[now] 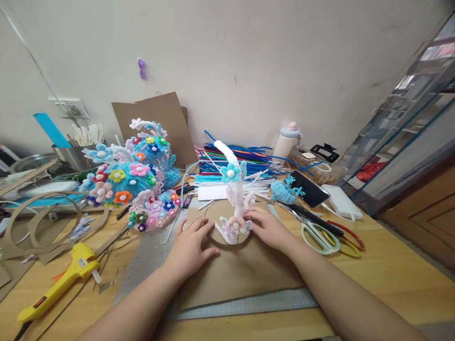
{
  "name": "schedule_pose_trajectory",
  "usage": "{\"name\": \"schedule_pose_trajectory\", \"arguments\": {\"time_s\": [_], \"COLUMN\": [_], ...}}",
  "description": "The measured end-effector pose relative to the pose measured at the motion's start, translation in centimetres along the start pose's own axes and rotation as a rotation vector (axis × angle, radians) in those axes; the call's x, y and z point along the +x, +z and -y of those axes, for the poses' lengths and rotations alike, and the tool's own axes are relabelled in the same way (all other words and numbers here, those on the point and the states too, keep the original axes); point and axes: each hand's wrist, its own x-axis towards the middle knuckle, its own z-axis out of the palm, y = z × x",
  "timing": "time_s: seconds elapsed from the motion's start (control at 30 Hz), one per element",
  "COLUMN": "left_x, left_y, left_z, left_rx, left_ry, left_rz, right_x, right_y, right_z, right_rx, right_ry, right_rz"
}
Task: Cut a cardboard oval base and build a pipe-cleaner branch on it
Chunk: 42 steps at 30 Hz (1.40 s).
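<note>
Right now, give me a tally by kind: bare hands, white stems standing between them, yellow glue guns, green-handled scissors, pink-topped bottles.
Left hand and right hand: 2
White stem between them: 1
Yellow glue gun: 1
Green-handled scissors: 1
Pink-topped bottle: 1
Total: 6

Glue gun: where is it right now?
In the head view, the glue gun lies at the lower left on the wooden table, in front of the cardboard rings.

Two bare, tapering forearms [142, 298]
</note>
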Motion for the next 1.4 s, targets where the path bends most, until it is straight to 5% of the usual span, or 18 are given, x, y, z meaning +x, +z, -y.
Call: {"name": "schedule_pose_trajectory", "arguments": {"time_s": [0.5,0.77,1.4], "left_x": [0.1,0.1,0.7], "left_y": [0.0,-0.1,0.2], "left_z": [0.1,-0.1,-1.1], "left_rx": [-0.023,0.003,0.121], "left_ry": [-0.020,-0.026,-0.088], "left_rz": [0.030,0.030,-0.098], "right_x": [-0.4,-0.6,-0.4], "right_y": [0.3,0.4,-0.1], "right_z": [-0.5,0.4,1.1], "right_rx": [-0.056,-0.310,-0.477], "right_ry": [-0.063,-0.129,-0.184], "right_rz": [0.055,0.074,0.115]}}
